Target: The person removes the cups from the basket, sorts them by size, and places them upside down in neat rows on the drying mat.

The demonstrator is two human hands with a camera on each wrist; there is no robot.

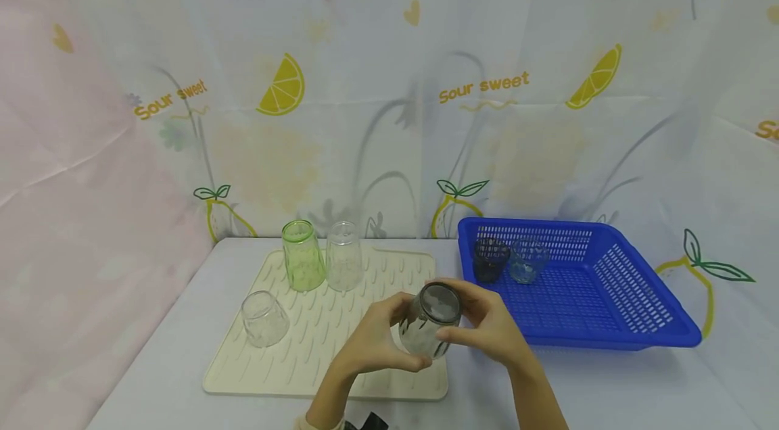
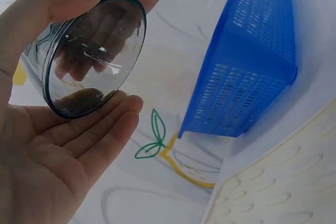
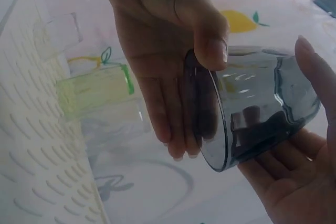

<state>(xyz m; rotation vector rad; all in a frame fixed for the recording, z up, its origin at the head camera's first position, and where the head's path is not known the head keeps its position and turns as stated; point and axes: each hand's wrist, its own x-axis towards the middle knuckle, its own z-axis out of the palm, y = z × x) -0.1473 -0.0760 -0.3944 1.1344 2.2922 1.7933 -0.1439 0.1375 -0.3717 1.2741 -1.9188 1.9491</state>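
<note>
Both hands hold a smoky grey glass tumbler (image 1: 428, 332) over the right side of a cream ribbed drying mat (image 1: 274, 379). It is tilted, its dark round base turned up in the head view. My left hand (image 1: 372, 342) grips it at the mouth end, thumb on one side and fingers on the other, as the left wrist view shows at the rim (image 2: 143, 35). My right hand (image 1: 489, 330) holds the base end between thumb and fingers. Nothing is inside the tumbler.
A green glass (image 1: 303, 264), a tall clear glass (image 1: 344, 264) and a shorter clear glass (image 1: 264, 322) stand on the mat. To the right, a blue plastic basket (image 1: 615, 339) holds a dark glass (image 1: 489, 264) and a pale blue glass (image 1: 528, 264). Patterned cloth (image 1: 365, 44) hangs behind the table.
</note>
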